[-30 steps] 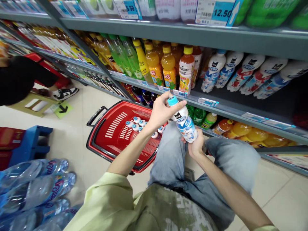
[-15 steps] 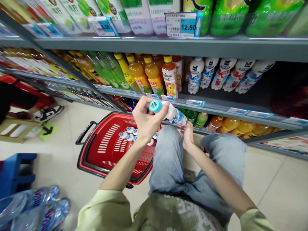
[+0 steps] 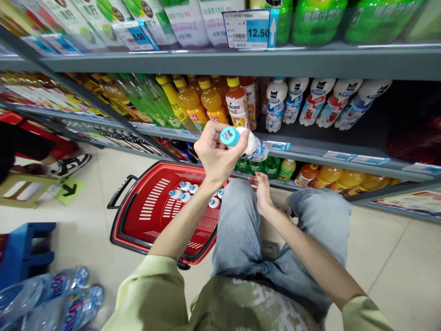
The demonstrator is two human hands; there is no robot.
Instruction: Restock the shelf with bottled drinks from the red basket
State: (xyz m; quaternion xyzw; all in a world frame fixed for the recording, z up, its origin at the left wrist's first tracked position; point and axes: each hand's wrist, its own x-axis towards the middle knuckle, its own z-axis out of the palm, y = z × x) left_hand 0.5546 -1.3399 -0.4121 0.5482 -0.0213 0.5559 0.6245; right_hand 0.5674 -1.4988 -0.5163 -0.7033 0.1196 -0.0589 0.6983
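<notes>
My left hand point(image 3: 218, 151) is wrapped round the upper part of a white drink bottle point(image 3: 253, 146) with a light blue cap. The bottle lies tilted in front of the shelf edge, its cap towards me. My right hand point(image 3: 262, 191) holds nothing; its fingers are apart, just below the bottle and not touching it. On the shelf behind stand similar white bottles point(image 3: 275, 105) with blue or red labels. Beneath my left forearm a red shopping basket point(image 3: 138, 230) holds several small bottles point(image 3: 185, 187) with blue caps.
Orange juice bottles point(image 3: 211, 101) stand left of the white ones. Price tags line the grey shelf edge point(image 3: 227, 64). More bottles point(image 3: 306, 175) fill the low shelf. Large water bottles point(image 3: 69, 294) and a blue pallet point(image 3: 25, 250) are at lower left. Another person's shoe point(image 3: 70, 165) shows at far left.
My left hand has raised the bottle slightly and turned it. My right hand has come off the bottle's base and dropped back a little to the left.
</notes>
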